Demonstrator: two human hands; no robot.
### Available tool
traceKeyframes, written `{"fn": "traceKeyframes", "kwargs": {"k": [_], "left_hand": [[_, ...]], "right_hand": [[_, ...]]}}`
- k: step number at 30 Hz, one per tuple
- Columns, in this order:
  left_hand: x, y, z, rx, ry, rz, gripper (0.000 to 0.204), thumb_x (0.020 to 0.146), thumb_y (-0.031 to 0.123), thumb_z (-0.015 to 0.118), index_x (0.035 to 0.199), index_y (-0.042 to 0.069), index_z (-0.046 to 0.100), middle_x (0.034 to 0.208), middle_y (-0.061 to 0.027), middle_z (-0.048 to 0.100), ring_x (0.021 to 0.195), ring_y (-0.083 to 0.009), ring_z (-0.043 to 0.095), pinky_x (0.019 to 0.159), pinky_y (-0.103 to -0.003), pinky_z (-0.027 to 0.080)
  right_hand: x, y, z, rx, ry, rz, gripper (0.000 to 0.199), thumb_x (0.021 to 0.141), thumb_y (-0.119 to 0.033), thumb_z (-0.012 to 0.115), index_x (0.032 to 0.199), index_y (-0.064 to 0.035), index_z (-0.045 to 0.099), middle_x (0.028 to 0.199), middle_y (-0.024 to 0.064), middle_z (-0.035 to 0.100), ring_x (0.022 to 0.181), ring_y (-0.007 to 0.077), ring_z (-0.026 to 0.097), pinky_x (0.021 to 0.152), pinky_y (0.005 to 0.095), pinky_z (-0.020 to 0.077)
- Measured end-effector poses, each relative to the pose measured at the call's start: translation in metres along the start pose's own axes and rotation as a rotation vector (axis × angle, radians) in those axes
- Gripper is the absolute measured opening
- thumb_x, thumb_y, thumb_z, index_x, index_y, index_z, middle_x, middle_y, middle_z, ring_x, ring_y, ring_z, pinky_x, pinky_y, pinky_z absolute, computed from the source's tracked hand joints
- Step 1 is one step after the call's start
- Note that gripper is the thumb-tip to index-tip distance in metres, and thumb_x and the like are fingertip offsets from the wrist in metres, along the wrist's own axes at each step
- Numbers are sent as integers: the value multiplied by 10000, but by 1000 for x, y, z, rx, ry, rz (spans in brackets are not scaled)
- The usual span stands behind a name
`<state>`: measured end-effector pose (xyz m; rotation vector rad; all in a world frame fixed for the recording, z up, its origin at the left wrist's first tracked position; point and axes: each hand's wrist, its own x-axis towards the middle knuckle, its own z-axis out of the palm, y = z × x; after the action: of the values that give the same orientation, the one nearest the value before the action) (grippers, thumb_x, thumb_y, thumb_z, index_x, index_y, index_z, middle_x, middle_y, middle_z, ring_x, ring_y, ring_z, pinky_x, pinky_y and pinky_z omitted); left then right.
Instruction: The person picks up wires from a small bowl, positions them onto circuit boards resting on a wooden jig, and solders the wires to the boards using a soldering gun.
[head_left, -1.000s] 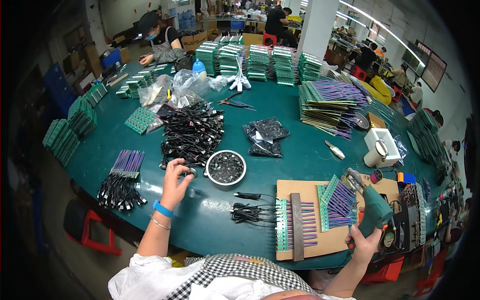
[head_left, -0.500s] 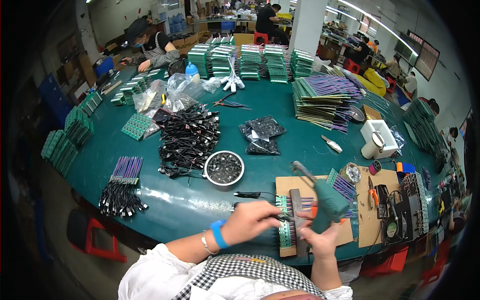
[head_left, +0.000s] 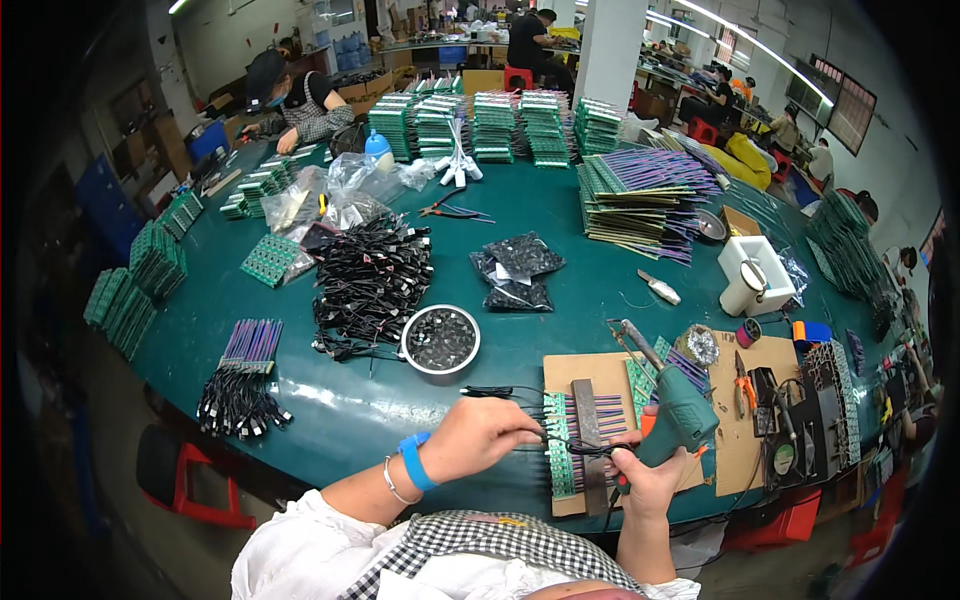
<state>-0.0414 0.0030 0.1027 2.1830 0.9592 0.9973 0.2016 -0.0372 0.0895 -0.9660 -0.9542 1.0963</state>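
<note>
Since the earlier frame the left hand has come down, pinching a black wire at the circuit strip. The right hand grips the green soldering gun near the bench's front edge; open bench lies leftward.

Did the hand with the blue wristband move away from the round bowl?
Yes. The left hand with the blue wristband left the round metal bowl and came toward the person, now at the green circuit-board strip.

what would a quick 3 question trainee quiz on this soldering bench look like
1. True or false: the right hand holds a green soldering gun.
2. What does the left hand pinch? A) black wire B) scissors C) tape roll
3. Fill in: the round bowl of small dark parts sits just right of the pile of black ____.

Key: 1 true; 2 A; 3 cables
</note>
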Motion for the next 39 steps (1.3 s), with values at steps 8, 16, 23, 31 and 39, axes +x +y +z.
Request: {"fn": "traceKeyframes", "kwargs": {"k": [8, 16, 23, 31, 39], "left_hand": [[-1, 1, 7, -1128, 254, -306, 126, 850, 121, 676, 909, 11, 665, 900, -93, 658, 944, -205, 618, 868, -337, 486], [7, 12, 16, -1136, -30, -587, 83, 893, 64, 595, 920, -2, 638, 747, -81, 662, 575, -90, 592, 490, -184, 449], [1, 7, 52, -1050, -175, -507, 113, 845, 94, 688, 860, -15, 663, 768, -47, 661, 625, -62, 557, 544, -193, 440], [0, 4, 60, -881, -107, -411, 135, 847, 98, 691, 906, -22, 674, 791, -31, 665, 705, -57, 576, 615, -216, 478], [4, 15, 58, -630, -92, -349, 126, 843, 87, 689, 913, -17, 687, 763, -37, 669, 678, -41, 575, 600, -205, 483]], "right_hand": [[-16, 24, 15, 23, -86, 41, 668, 672, 57, 736, 1246, -17, 403, 957, 135, 603, 723, 190, 635, 583, 255, 521], [-14, 28, 11, 35, -136, 7, 593, 759, 4, 724, 1252, -4, 396, 1126, 111, 542, 885, 218, 645, 597, 249, 513], [-13, 24, 20, 96, -122, 12, 592, 744, -14, 738, 1227, 0, 396, 839, 133, 640, 721, 159, 626, 571, 231, 496], [-15, 26, 19, 61, -39, -18, 620, 718, 22, 737, 1238, -1, 400, 765, 75, 613, 622, 129, 581, 555, 226, 484], [-21, 33, 18, -449, 8, -358, 229, 785, 29, 667, 997, 14, 581, 768, 50, 616, 751, 137, 577, 813, 293, 451]]}}
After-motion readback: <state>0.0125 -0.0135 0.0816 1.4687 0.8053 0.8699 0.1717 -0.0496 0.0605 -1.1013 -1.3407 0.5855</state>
